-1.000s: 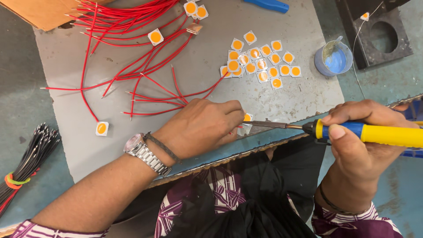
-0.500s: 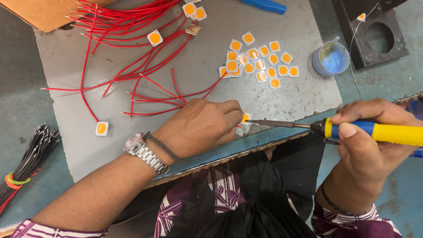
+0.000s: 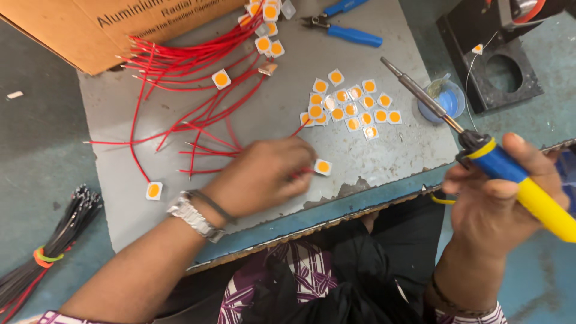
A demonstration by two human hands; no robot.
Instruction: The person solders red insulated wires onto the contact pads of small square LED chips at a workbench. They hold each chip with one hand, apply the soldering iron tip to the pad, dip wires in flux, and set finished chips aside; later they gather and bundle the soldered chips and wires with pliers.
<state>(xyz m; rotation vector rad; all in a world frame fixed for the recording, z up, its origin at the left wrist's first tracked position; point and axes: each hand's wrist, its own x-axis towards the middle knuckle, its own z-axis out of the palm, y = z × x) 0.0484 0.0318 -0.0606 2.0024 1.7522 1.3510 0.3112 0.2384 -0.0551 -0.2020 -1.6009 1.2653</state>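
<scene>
LED chip [image 3: 323,167], frame centre: left hand [image 3: 264,177] pins its red wire [image 3: 300,174]; right hand [image 3: 498,204] grips soldering iron [image 3: 480,150]; keep tip clear until steady.

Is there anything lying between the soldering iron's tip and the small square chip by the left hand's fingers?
Nothing visible. Between the soldering iron tip and the chip at the left hand lies bare grey board; the chip cluster sits higher.

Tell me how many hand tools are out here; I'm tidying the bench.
2. A soldering iron is gripped in the right hand, at the right edge of the grey board. Blue-handled cutters lie at the board's top edge. Others may sit out of frame.
</scene>
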